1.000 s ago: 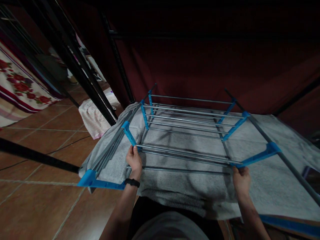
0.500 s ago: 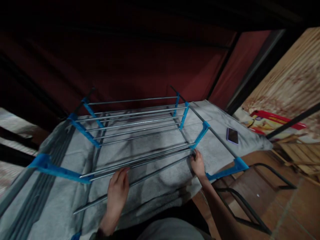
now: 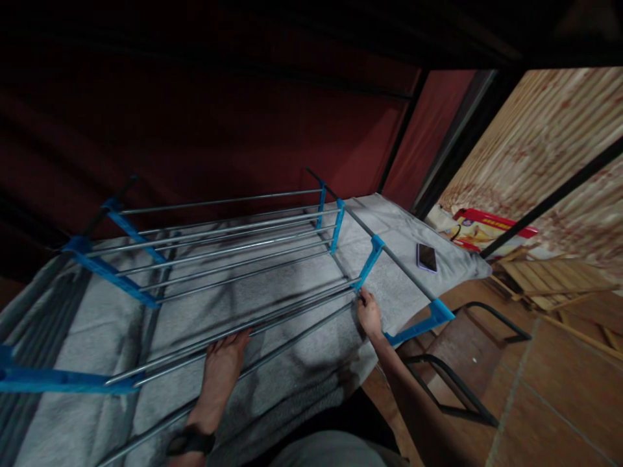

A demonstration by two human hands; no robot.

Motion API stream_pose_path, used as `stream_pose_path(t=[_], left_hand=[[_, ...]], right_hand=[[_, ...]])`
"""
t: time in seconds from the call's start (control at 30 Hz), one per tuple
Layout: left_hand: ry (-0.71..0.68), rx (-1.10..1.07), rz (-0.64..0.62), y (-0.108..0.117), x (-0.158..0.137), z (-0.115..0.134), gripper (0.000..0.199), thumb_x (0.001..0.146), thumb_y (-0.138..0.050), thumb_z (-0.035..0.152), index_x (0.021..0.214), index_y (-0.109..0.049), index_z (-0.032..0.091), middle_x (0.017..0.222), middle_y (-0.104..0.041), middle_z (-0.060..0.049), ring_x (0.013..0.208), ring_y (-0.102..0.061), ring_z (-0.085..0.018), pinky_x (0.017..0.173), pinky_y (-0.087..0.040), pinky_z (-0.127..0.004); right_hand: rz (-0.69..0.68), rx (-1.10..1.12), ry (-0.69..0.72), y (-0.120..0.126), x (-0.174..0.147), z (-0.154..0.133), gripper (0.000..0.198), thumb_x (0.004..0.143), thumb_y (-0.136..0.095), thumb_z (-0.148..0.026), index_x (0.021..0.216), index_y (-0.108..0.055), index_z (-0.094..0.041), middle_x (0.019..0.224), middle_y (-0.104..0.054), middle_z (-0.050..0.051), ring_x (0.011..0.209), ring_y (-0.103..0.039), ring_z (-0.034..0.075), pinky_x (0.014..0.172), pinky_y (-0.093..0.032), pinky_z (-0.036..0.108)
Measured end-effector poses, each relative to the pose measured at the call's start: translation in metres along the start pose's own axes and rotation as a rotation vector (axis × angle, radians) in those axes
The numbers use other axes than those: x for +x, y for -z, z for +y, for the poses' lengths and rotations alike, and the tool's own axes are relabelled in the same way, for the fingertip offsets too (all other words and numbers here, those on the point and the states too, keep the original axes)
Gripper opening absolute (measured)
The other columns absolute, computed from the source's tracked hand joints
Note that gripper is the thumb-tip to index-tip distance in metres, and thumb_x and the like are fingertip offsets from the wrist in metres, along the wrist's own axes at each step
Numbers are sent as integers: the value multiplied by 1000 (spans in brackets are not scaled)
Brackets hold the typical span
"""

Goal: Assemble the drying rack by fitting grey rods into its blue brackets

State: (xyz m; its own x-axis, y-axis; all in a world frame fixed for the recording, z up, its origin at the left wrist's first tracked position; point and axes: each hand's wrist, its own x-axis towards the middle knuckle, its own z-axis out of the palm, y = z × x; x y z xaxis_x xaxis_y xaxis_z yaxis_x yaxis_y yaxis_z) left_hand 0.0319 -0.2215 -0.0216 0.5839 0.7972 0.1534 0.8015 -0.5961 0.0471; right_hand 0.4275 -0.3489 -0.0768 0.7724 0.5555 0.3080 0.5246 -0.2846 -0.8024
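Note:
A rack of thin metal rods and blue plastic brackets lies across the grey cloth (image 3: 311, 363). My left hand (image 3: 224, 363) is at the front pair of rods, its fingers bent over a metal rod (image 3: 170, 355) near mid-length; the fingertips are partly hidden. At the right, my right hand (image 3: 370, 314) is closed around the end of a lower metal rod (image 3: 302, 337), just below a blue bracket (image 3: 368, 263). That lower rod slants under my left forearm towards the bottom left. Whether its right end sits in the bracket is hidden by my fingers.
A phone (image 3: 427, 257) lies on the cloth at the right. Several dark tubes (image 3: 41, 324) rest at the left. Beyond the cloth are a red and yellow box (image 3: 487, 227), a wooden slatted piece (image 3: 559, 275) and a black-framed chair (image 3: 462, 350). A dark red wall (image 3: 233, 143) stands behind.
My view has swung, so the rack appears shifted left. My left hand has moved up onto the front rods, its fingers now against them. My right hand stays by the bracket.

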Motion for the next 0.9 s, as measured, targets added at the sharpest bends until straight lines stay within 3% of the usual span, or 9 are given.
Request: stream_pose_path(t=[0.3, 0.47, 0.53, 0.7, 0.77, 0.9], left_hand=[[-6, -110, 118, -13, 3, -5, 35, 104, -46, 30, 119, -77, 22, 111, -80, -10, 99, -75, -27, 92, -55, -42], [-56, -192, 300, -10, -17, 15, 46, 106, -39, 43, 127, -71, 17, 126, -74, -14, 117, -69, -31, 104, -54, -49], [-77, -228, 324, -13, -34, 27, 45, 107, -40, 43, 132, -68, 18, 130, -72, -13, 118, -68, -28, 102, -56, -46], [-178, -157, 286, -34, -70, 43, 39, 105, -45, 39, 132, -68, 22, 120, -75, -10, 106, -71, -26, 91, -60, -40], [-154, -111, 226, -37, -74, 44, 38, 104, -43, 25, 131, -70, 21, 116, -76, -10, 104, -71, -25, 90, -59, -40], [-109, -110, 113, -26, -71, 47, 57, 92, -33, -1, 128, -72, 20, 115, -75, -9, 106, -70, -23, 93, -58, -39]], right_hand=[[-15, -180, 55, -3, -5, 2, 57, 85, -45, -16, 138, -65, -13, 115, -69, 17, 112, -64, 30, 104, -52, 46], [-48, -240, 121, -1, -10, 2, 62, 83, -46, -15, 144, -59, -13, 116, -67, 16, 116, -62, 31, 106, -51, 49], [-60, -234, 145, 1, -11, 4, 63, 84, -46, -15, 146, -57, -15, 116, -67, 15, 116, -62, 30, 106, -52, 49], [-62, -248, 162, 2, -11, 7, 63, 84, -45, -15, 147, -55, -12, 118, -66, 16, 116, -61, 31, 106, -52, 50], [-60, -249, 160, 1, -11, 7, 63, 84, -44, -14, 146, -55, -11, 119, -66, 17, 117, -61, 31, 107, -52, 50], [-66, -204, 146, 2, -10, 7, 64, 83, -44, -14, 146, -57, -13, 120, -67, 16, 117, -62, 30, 108, -51, 50]])
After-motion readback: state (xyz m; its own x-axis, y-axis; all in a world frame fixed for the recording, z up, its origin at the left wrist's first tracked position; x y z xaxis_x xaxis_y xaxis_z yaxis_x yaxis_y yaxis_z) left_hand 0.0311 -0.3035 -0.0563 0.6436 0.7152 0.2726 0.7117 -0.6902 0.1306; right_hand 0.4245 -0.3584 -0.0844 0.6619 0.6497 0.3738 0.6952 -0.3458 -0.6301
